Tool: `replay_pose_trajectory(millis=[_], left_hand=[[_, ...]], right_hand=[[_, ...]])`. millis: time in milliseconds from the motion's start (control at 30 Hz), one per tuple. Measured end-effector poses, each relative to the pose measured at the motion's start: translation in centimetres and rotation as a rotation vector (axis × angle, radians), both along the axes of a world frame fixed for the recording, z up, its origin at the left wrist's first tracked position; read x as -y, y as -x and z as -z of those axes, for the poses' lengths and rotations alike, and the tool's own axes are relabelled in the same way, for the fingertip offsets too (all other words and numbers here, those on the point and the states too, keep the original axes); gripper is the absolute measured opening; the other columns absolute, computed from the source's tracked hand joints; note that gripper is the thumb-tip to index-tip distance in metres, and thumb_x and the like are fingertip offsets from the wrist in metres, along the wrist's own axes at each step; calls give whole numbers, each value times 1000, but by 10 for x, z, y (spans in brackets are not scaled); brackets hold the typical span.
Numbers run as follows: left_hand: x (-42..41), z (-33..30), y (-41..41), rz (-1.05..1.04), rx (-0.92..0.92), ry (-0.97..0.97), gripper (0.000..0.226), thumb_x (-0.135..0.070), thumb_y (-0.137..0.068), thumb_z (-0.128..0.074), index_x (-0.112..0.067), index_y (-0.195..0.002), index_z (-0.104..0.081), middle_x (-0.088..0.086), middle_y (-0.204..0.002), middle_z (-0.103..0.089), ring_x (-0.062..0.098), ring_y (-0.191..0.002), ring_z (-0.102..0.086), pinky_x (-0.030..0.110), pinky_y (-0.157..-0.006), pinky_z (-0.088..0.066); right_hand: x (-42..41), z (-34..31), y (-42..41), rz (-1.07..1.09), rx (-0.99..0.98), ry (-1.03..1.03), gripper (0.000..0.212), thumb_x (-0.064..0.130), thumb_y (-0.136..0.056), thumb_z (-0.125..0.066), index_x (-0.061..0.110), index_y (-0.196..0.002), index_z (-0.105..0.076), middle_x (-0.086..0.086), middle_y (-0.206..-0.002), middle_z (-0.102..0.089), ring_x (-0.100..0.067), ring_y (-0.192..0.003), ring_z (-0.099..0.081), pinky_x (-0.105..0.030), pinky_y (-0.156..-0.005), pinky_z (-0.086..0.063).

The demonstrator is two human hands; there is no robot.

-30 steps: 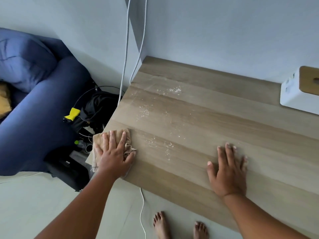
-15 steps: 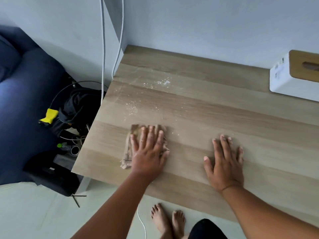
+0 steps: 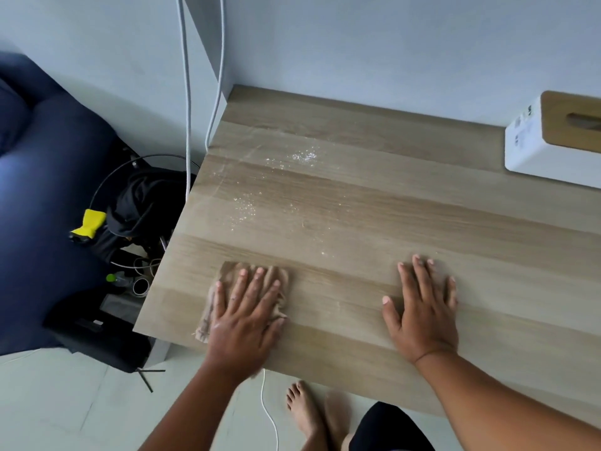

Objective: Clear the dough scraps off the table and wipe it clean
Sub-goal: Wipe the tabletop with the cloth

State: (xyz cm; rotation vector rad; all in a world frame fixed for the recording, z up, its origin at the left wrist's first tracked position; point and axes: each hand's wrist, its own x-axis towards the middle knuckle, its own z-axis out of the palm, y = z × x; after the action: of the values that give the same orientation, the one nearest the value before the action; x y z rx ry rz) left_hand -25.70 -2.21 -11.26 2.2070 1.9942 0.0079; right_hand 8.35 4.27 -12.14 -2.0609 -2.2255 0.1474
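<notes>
Left hand (image 3: 242, 315) flat on a crumpled tan cloth (image 3: 227, 284), fingers spread straight, so the grip is open and pressing rather than clutching; spread palm keeps the rag pinned for a wide wipe. Cloth sits on the pale wood-grain bench (image 3: 374, 222) near its left front corner. Right hand (image 3: 422, 307) well to the right of the cloth, also flat and open on bare wood, holding nothing; looks like a brace for leaning in. White flour-like dough residue (image 3: 304, 156) lies beyond the left grip toward the wall, a second patch (image 3: 244, 208) closer, neither touched. White box with a wooden lid (image 3: 553, 141) at the far right.

Versus half a second ago: cloth and left hand have slid left, toward the bench edge. Right hand unchanged. Far specks unchanged, so wiping looks partway done.
</notes>
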Motion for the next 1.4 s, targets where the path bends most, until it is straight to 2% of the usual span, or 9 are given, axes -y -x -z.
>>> replay_pose_trajectory(millis=[200,333,567,733,867,1000,1100,1200,1400], left_hand=[[-57,-10,37,-544,25,106,64,-54,-104,-22,-32,-164,-11,-3,-173,6,19,-158,14,57,-126,6],[-83,-16,11,-756,212,-9,64,-42,-103,-13,-19,-160,-32,0,-171,-15,18,-159,-2,46,-128,2],[-76,-18,-58,-532,279,-72,62,-42,-104,-15,-21,-154,-44,-1,-167,-27,13,-158,-11,39,-129,-3],[-81,-19,-125,-321,336,2,63,-44,-103,-12,-26,-155,-41,-5,-168,-25,12,-158,-8,40,-129,2],[-55,-10,-148,13,186,52,59,-46,-104,-20,-28,-160,-32,-5,-172,-12,20,-159,3,54,-127,-2],[-10,-2,-116,172,129,-21,57,-50,-104,-39,-29,-157,-39,-4,-170,-20,23,-159,-9,60,-123,-17],[17,1,-65,129,93,-11,60,-55,-102,-40,-33,-158,-34,-5,-171,-18,23,-159,-9,63,-121,-20],[21,-3,-8,-35,29,11,63,-59,-101,-36,-35,-159,-32,-3,-171,-17,23,-159,-7,65,-122,-15],[-40,-7,28,-540,-9,131,73,-60,-96,-22,-37,-163,-7,0,-173,6,22,-158,14,60,-124,7]], right_hand=[[-1,2,0,2,11,9,74,53,-90,-43,18,-156,-41,-9,-171,-22,-31,-159,-17,-63,-125,-11],[0,2,0,-2,7,10,74,53,-91,-42,18,-156,-40,-9,-171,-22,-31,-159,-16,-63,-126,-10],[0,0,0,5,4,10,74,53,-90,-42,18,-155,-42,-9,-170,-23,-31,-159,-16,-63,-126,-9],[-1,0,-1,1,-9,10,73,53,-91,-41,17,-155,-42,-9,-170,-23,-31,-159,-14,-63,-125,-10],[-1,-1,-1,1,-3,5,74,55,-91,-39,16,-154,-44,-10,-169,-25,-32,-158,-18,-63,-125,-12],[-1,-2,2,10,-18,-6,75,54,-88,-41,16,-152,-46,-10,-168,-28,-32,-158,-18,-62,-125,-11],[-1,-2,2,8,-14,14,75,55,-90,-40,18,-155,-43,-9,-170,-24,-31,-159,-14,-62,-126,-9],[-1,-2,1,9,-11,12,74,54,-90,-40,19,-155,-42,-9,-170,-24,-30,-159,-14,-61,-126,-8],[-1,-1,2,9,-8,2,74,55,-91,-40,18,-155,-42,-9,-170,-24,-31,-159,-15,-61,-126,-8]])
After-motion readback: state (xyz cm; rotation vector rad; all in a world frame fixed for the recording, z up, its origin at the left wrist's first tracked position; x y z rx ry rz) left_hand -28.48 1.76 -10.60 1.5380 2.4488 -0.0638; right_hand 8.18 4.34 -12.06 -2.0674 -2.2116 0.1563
